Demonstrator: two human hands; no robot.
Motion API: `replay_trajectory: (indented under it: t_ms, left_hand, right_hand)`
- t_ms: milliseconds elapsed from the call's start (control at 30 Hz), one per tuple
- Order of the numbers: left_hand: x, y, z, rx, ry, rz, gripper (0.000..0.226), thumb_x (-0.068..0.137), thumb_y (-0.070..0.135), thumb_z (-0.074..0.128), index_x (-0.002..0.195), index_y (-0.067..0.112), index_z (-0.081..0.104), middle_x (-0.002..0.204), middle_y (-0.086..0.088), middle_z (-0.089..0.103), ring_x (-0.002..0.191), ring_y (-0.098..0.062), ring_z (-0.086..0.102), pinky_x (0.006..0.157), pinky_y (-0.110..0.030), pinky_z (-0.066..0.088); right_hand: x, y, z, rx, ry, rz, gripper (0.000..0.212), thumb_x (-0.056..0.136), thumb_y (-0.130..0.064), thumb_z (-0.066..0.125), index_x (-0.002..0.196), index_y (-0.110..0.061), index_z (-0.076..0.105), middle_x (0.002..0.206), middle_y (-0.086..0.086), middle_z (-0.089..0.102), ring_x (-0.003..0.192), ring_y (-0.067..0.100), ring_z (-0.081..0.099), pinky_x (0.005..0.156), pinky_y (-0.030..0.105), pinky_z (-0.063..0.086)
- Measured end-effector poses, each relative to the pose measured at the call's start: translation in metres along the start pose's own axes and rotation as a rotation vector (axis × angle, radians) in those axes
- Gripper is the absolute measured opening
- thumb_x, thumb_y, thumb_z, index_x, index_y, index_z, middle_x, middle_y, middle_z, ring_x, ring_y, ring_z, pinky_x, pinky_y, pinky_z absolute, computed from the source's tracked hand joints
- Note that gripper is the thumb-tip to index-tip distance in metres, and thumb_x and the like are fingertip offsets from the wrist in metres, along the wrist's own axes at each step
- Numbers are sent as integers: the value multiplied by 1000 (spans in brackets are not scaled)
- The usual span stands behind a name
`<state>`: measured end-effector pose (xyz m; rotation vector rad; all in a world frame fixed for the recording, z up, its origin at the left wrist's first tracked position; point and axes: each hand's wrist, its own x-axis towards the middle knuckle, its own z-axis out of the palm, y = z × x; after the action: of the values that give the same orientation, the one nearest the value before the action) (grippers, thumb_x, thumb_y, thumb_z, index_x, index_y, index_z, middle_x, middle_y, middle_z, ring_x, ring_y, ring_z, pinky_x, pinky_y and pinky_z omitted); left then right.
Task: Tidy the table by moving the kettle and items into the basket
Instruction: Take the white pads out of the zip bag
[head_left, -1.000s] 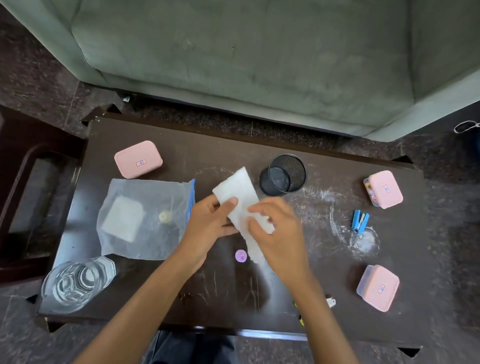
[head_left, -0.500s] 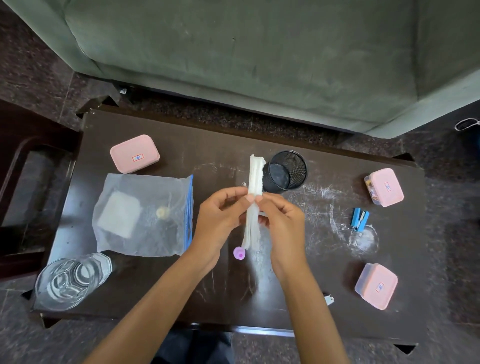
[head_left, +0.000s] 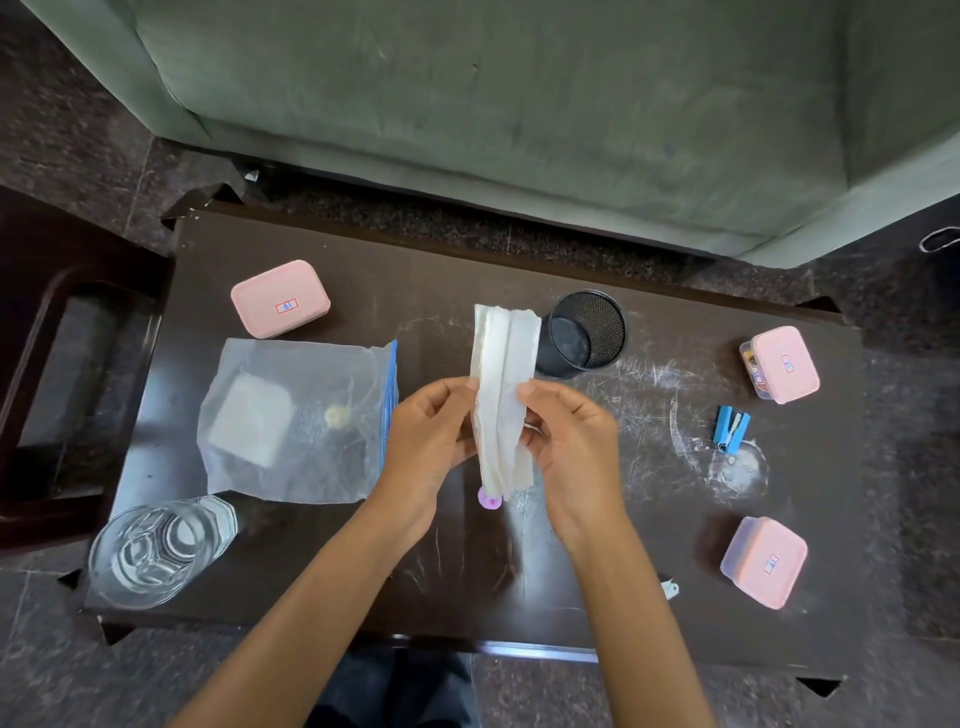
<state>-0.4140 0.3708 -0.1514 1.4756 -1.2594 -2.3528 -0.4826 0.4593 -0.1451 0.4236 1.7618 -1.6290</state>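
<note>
Over the middle of the dark table (head_left: 415, 260) I hold a folded white tissue (head_left: 503, 374) upright. My left hand (head_left: 431, 436) pinches its left edge and my right hand (head_left: 566, 441) pinches its right edge. Just behind the tissue stands a black mesh cup (head_left: 584, 335), open and empty. A small purple disc (head_left: 489, 500) lies on the table under the tissue's lower end. No kettle is in view.
A clear zip bag (head_left: 298, 421) with a white pad lies at the left, a glass jar (head_left: 156, 551) at the front left corner. Three pink lidded boxes (head_left: 280, 299) (head_left: 782, 364) (head_left: 763, 561) and a blue clip (head_left: 731, 427) sit around. A green sofa (head_left: 519, 104) is behind.
The tissue went from a flat sheet to a narrow fold held edge-on, and now its folded layers are spreading apart between my hands.
</note>
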Motion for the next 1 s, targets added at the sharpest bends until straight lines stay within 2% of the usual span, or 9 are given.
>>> replay_trajectory:
  t_ms: [200, 367, 500, 667, 733, 800, 900, 933, 1000]
  left_hand:
    - [-5, -3, 2, 9, -3, 42, 14, 88, 16, 63, 96, 6, 68, 97, -15, 72, 88, -27, 70, 77, -33, 60]
    - [-5, -2, 3, 0, 9, 37, 10, 89, 16, 62, 91, 10, 69, 93, -11, 73, 82, -19, 70, 73, -27, 59]
    - [-5, 0, 0, -67, 9, 2, 16, 93, 14, 54, 86, 18, 68, 95, -7, 73, 82, -15, 70, 71, -23, 59]
    - [-3, -3, 1, 380, -60, 265, 25, 91, 13, 56, 83, 32, 69, 101, 10, 62, 93, -6, 62, 80, -17, 50]
    - [3, -6, -1, 481, -101, 332, 29, 88, 9, 60, 82, 36, 66, 101, 15, 55, 95, -5, 57, 78, -10, 46]
    - [9, -9, -3, 548, -58, 340, 26, 84, 14, 67, 97, 36, 62, 110, 17, 50, 103, -5, 52, 79, -4, 42]
    - [17, -9, -6, 386, -27, 62, 72, 77, 30, 74, 137, 31, 35, 130, 15, 41, 118, -7, 45, 95, -16, 40]
    - [18, -6, -7, 234, -70, -81, 80, 74, 32, 75, 141, 29, 32, 131, 13, 46, 118, -11, 50, 99, -26, 43]
    - [21, -3, -8, -125, -189, -279, 69, 70, 27, 73, 133, 21, 46, 127, 0, 61, 110, -20, 63, 96, -37, 50]
  right_hand:
    - [-7, 7, 7, -274, 32, -337, 7, 84, -11, 61, 87, -8, 56, 86, 15, 61, 77, 26, 59, 72, 37, 51]
    - [-6, 7, 7, -280, 36, -300, 7, 84, -7, 63, 81, -1, 63, 71, 4, 58, 67, 13, 54, 68, 33, 49]
    - [-4, 6, 4, -119, 8, -167, 13, 88, -6, 56, 88, 4, 63, 84, 15, 64, 78, 23, 60, 72, 36, 52]
    - [-5, 1, 5, 27, -69, -76, 12, 89, -14, 57, 93, -3, 55, 78, 6, 63, 69, 15, 61, 58, 26, 52]
    - [0, 2, 4, 0, -5, -77, 15, 85, -6, 61, 99, -3, 57, 84, 6, 64, 75, 19, 62, 59, 26, 52]
    - [4, 2, 3, 86, 37, -44, 21, 84, 5, 57, 104, -1, 59, 89, 8, 65, 78, 21, 62, 57, 23, 52]
    - [10, -2, -1, 328, -12, 24, 25, 84, 10, 53, 104, -3, 60, 97, 10, 67, 82, 20, 65, 58, 22, 54]
    - [11, -3, -3, 395, -51, 40, 25, 84, 11, 51, 101, -5, 61, 94, 8, 69, 79, 18, 66, 58, 23, 55]
    - [14, -3, -10, 481, -141, 71, 26, 82, 12, 49, 98, -3, 62, 87, 7, 71, 78, 18, 67, 64, 26, 57]
